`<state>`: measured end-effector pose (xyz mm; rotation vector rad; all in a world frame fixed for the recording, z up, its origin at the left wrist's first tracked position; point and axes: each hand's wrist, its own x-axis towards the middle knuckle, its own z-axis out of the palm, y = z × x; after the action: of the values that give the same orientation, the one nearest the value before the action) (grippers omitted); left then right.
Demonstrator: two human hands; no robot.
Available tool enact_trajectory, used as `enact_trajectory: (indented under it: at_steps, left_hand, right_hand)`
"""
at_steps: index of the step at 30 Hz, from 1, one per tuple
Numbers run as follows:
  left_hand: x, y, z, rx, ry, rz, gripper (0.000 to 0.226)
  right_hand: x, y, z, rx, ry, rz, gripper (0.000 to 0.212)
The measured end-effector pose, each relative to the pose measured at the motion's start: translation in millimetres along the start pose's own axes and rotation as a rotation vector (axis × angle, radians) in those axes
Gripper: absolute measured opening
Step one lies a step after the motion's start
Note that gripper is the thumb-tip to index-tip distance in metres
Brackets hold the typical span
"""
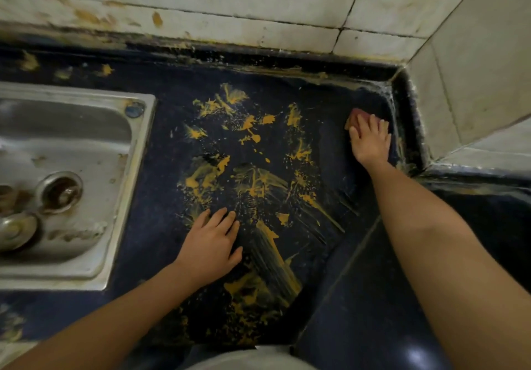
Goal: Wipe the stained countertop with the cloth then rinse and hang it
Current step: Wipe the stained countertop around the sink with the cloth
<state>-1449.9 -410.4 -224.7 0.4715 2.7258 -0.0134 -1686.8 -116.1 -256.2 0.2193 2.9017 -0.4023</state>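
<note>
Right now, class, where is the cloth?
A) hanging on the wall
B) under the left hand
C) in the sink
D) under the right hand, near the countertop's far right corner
D: the right hand presses the reddish cloth onto the countertop by the corner; the left hand lies bare on the yellow stains.

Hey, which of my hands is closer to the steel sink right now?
Left. The left hand rests flat on the countertop just right of the steel sink, not touching it. The right hand presses the reddish cloth far off in the back right corner.
</note>
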Motion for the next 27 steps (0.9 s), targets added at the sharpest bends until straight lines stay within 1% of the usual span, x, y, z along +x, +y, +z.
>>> enact_trajectory:
  at_steps: [3,5,10,15,20,21,22,24,25,27]
  left_hand:
    - [-0.1,-1.9,-2.1,0.020,-0.044,0.013,0.059]
    - [-1.1,-0.3,-6.8,0.031,-0.033,0.000,0.062]
    - [-2.8,0.0,-4.4,0.039,-0.079,0.024,0.061]
    - [-3.6,-1.7,-7.7,0.042,-0.078,0.038,0.059]
    - [-2.9,-2.6,-7.5,0.048,-0.073,0.064,0.057]
    - [-2.6,-3.2,-6.7,0.047,-0.074,0.067,0.058]
    - [-2.3,-3.6,-6.1,0.048,-0.073,0.070,0.058]
    - [-2.5,-4.3,-6.2,0.059,-0.075,0.079,0.058]
    - [-3.0,-4.5,-6.6,0.067,-0.070,0.088,0.057]
    - [-3.8,-5.6,-7.2,0.073,-0.055,0.107,0.055]
  right_hand:
    - [-22.5,4.4,5.0,0.032,0.022,-0.038,0.047]
    - [-42.7,6.8,7.3,0.054,0.031,-0.048,0.045]
    - [-95.7,13.0,16.4,0.067,0.025,-0.019,0.044]
    - [-147.5,19.0,27.6,0.025,0.025,-0.003,0.044]
    - [-205.5,17.2,37.8,0.007,0.018,0.062,0.043]
    - [-219.8,14.5,41.7,0.003,0.020,0.068,0.045]
    - [-234.7,11.1,45.2,0.012,0.026,0.063,0.054]
    - [-262.8,6.6,54.6,0.042,0.031,0.041,0.085]
    - [-276.1,4.5,58.9,0.043,0.010,0.041,0.090]
    - [-302.3,-3.0,65.3,0.031,-0.035,0.040,0.088]
